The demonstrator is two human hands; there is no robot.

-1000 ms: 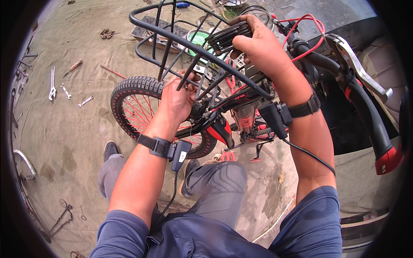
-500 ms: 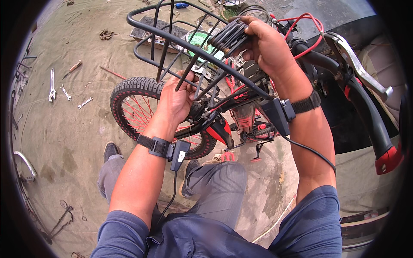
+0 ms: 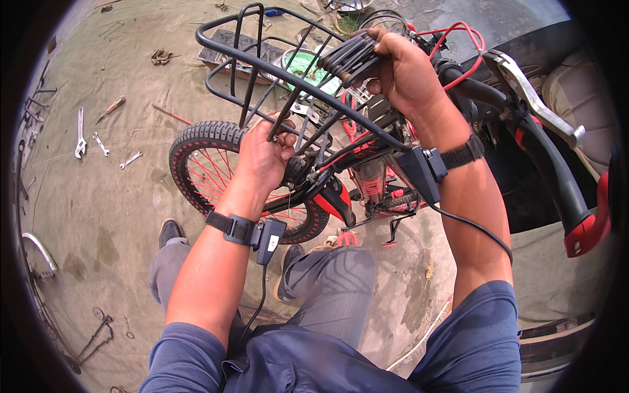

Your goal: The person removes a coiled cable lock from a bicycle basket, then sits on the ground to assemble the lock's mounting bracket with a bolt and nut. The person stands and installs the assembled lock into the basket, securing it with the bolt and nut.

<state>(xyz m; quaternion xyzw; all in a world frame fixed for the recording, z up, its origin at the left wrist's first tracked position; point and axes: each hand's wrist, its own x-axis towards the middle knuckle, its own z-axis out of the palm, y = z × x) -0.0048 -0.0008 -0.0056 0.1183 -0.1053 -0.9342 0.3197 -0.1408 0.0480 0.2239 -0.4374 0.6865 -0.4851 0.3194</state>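
Observation:
My right hand [image 3: 409,78] grips a black fanned bundle of slim tools [image 3: 347,57], which looks like a folding key set, above the right part of a black wire basket [image 3: 275,65]. My left hand [image 3: 265,154] is closed at the basket's lower bars, near a silver bracket [image 3: 304,112] over the front of a black and red bicycle [image 3: 334,202]. Its fingertips are partly hidden; whether they hold a bar or a small part is hard to tell. The front wheel [image 3: 183,167] lies left of my left hand, and a red cable [image 3: 465,33] loops right of my right hand.
An adjustable wrench [image 3: 81,134], smaller spanners [image 3: 103,145] and a screwdriver [image 3: 109,109] lie on the ground at left. A grey tray [image 3: 216,49] and green-filled basin [image 3: 301,64] stand behind the basket. Handlebar grip [image 3: 563,203] and brake lever [image 3: 537,98] are at right.
The black tool bundle has fanned and turned in my right hand. The handlebar at right has shifted slightly. My left hand has hardly moved at the basket's bars.

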